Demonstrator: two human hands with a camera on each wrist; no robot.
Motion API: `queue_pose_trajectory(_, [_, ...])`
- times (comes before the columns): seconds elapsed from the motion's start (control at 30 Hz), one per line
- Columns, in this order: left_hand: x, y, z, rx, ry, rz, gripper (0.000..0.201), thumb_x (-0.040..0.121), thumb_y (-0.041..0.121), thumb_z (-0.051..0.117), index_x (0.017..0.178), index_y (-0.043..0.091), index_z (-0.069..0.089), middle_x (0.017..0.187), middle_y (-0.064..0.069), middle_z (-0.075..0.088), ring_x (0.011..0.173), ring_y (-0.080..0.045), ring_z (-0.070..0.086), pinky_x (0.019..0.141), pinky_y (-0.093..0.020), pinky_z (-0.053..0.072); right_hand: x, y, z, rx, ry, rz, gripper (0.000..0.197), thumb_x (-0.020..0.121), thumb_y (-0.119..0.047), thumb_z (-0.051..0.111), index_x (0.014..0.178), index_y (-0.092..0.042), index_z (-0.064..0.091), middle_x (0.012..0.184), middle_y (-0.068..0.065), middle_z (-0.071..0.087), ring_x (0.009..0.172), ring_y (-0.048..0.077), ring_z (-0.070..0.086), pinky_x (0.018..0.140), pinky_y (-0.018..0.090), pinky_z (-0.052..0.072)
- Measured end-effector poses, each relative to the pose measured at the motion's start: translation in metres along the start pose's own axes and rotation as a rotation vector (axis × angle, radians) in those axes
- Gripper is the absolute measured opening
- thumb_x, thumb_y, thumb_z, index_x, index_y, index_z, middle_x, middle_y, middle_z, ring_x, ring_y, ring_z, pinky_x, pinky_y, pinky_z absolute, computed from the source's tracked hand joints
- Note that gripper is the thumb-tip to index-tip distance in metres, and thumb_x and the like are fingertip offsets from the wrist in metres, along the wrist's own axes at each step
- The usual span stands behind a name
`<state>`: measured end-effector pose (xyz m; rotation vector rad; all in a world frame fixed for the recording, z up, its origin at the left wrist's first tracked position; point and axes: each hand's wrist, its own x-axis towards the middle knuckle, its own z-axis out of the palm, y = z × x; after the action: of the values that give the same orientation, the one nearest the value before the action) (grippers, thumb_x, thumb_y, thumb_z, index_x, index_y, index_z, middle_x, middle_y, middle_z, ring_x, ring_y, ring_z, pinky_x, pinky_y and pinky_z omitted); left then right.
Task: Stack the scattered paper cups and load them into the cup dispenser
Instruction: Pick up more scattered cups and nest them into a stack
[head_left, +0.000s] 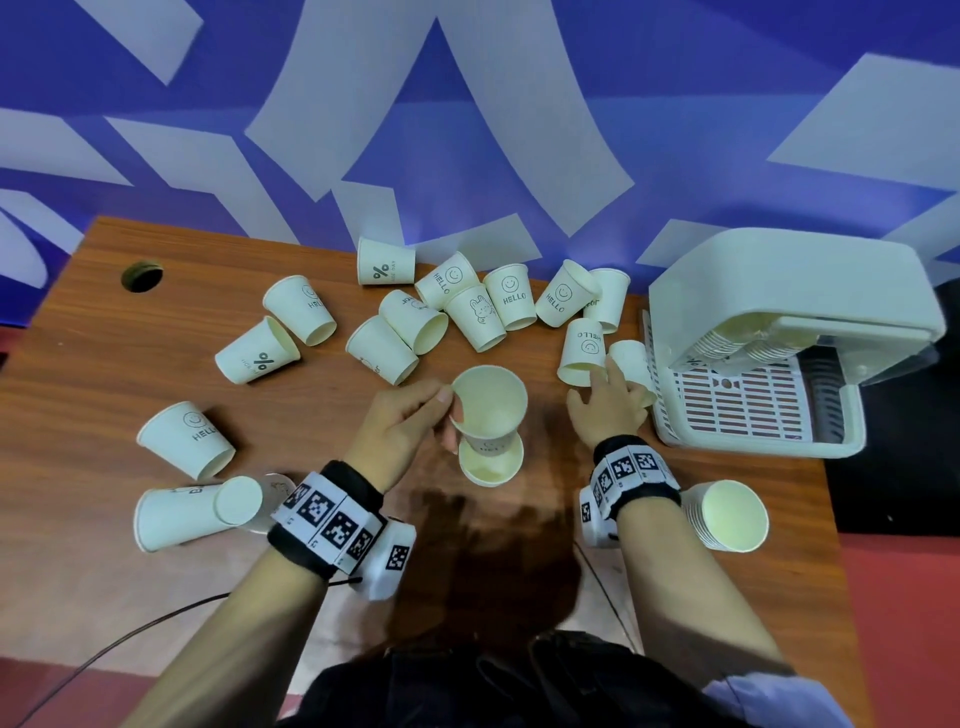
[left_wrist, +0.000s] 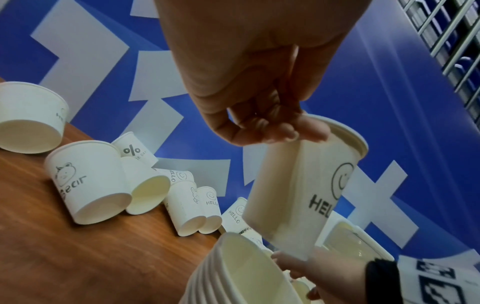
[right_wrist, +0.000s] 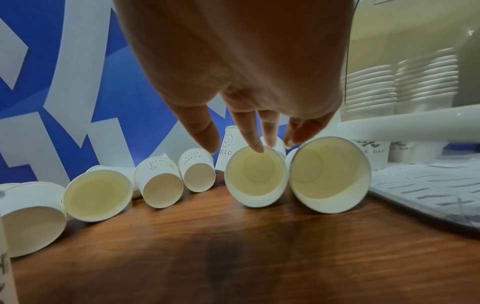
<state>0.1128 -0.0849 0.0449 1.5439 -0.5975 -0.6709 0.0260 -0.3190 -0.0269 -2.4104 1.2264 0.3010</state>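
Head view, nearest first: at 5 o'clock a stack of nested cups (head_left: 730, 516) lies on its side on the wooden table (head_left: 104, 364), mouth toward the camera, just right of the right wristband. At 7 o'clock two more cups (head_left: 197, 512) lie tipped over. Toward the centre, the left hand (head_left: 410, 423) pinches the rim of a HELLO cup (head_left: 491, 408) between thumb and curled fingers, holding it just above an upright cup stack (head_left: 491, 465). At 3 o'clock of that, the right hand (head_left: 610, 408) reaches forward with fingers spread and fairly straight; its fingertips (right_wrist: 255, 147) touch the rims of two fallen cups (right_wrist: 257, 176), gripping neither. Beyond, from 10 to 1 o'clock, scattered paper cups (head_left: 467, 306) lie mostly on their sides against the blue-and-white wall (head_left: 467, 104). At 2 o'clock sits the white cup dispenser (head_left: 795, 291), with stacked cups inside.
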Motion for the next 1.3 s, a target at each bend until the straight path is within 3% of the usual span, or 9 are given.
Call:
queue_pose_trajectory(0.37, [-0.010,-0.015,0.007,0.162,-0.129,-0.105,0.031,0.091,0.026,0.045,0.077,0.004,0.062,0.055,-0.004,0.060,0.056,-0.013,0.055,0.065,-0.032,0.045,-0.010,0.003,-0.014,0.403,0.292,0.006,0.039,0.095,-0.021,0.049,0.130,-0.004,0.058,0.140,0.012,0.052,0.130,0.029,0.044,0.111,0.040,0.030])
queue_pose_trajectory(0.47, [-0.012,-0.019,0.007,0.222,-0.142,-0.089,0.029,0.091,0.027,0.044,0.079,0.008,0.063,0.057,-0.004,0.061,0.057,-0.013,0.056,0.065,-0.031,0.045,-0.027,0.002,-0.025,0.622,0.394,-0.023,0.027,0.094,-0.013,0.049,0.107,-0.001,0.069,0.117,0.014,0.063,0.114,0.029,0.055,0.101,0.038,0.042])
queue_pose_trajectory(0.57, [-0.014,-0.021,0.009,0.248,-0.136,-0.087,0.028,0.094,0.026,0.043,0.083,0.010,0.063,0.058,-0.004,0.060,0.058,-0.012,0.056,0.061,-0.023,0.044,-0.042,0.000,-0.036,0.754,0.423,-0.047,0.023,0.094,-0.011,0.049,0.096,-0.004,0.072,0.107,0.007,0.063,0.105,0.020,0.055,0.090,0.024,0.038])
queue_pose_trajectory(0.67, [-0.015,-0.022,0.010,0.189,-0.036,-0.116,0.028,0.099,0.020,0.041,0.087,0.008,0.064,0.061,-0.006,0.059,0.057,-0.015,0.053,0.060,-0.022,0.044,-0.048,-0.003,-0.039,0.942,0.380,-0.018,0.025,0.092,-0.009,0.049,0.099,-0.011,0.073,0.109,-0.001,0.065,0.108,0.014,0.056,0.097,0.028,0.043])
queue_pose_trajectory(0.77, [-0.013,-0.030,0.011,0.078,0.126,-0.155,0.030,0.099,0.017,0.038,0.091,0.007,0.064,0.066,-0.009,0.058,0.062,-0.021,0.051,0.062,-0.029,0.044,-0.051,-0.006,-0.038,1.139,0.295,-0.024,0.026,0.089,-0.010,0.054,0.084,-0.024,0.075,0.100,-0.014,0.068,0.106,0.015,0.061,0.097,0.037,0.049])
queue_pose_trajectory(0.87, [-0.012,-0.046,0.009,0.110,0.240,-0.230,0.029,0.099,0.017,0.038,0.092,0.010,0.065,0.067,-0.004,0.058,0.061,-0.016,0.051,0.065,-0.032,0.043,-0.060,-0.010,-0.038,1.169,0.209,-0.137,0.027,0.088,-0.009,0.055,0.082,-0.025,0.076,0.102,-0.004,0.072,0.103,0.014,0.064,0.092,0.034,0.050])
queue_pose_trajectory(1.03, [-0.015,-0.070,0.009,0.221,0.225,-0.342,0.026,0.098,0.019,0.040,0.093,0.016,0.065,0.087,-0.005,0.059,0.063,-0.017,0.054,0.071,-0.032,0.045,-0.072,-0.016,-0.027,1.057,0.080,-0.288,0.032,0.091,-0.003,0.052,0.084,-0.024,0.074,0.104,0.000,0.071,0.101,0.006,0.062,0.086,0.018,0.044])
queue_pose_trajectory(1.17, [-0.020,-0.076,0.014,0.259,0.178,-0.401,0.027,0.098,0.021,0.041,0.107,0.012,0.065,0.106,-0.009,0.059,0.073,-0.019,0.059,0.073,-0.026,0.044,-0.079,-0.016,-0.023,1.025,0.050,-0.322,0.030,0.091,-0.003,0.053,0.083,-0.025,0.072,0.099,-0.005,0.069,0.090,-0.009,0.059,0.079,0.007,0.042])
queue_pose_trajectory(1.3, [-0.023,-0.077,0.017,0.295,0.118,-0.412,0.030,0.098,0.022,0.040,0.114,0.010,0.063,0.112,-0.011,0.058,0.080,-0.021,0.062,0.081,-0.028,0.045,-0.082,-0.016,-0.023,0.990,0.025,-0.375,0.029,0.091,-0.003,0.054,0.082,-0.024,0.072,0.097,-0.009,0.068,0.090,-0.010,0.058,0.080,0.007,0.042])
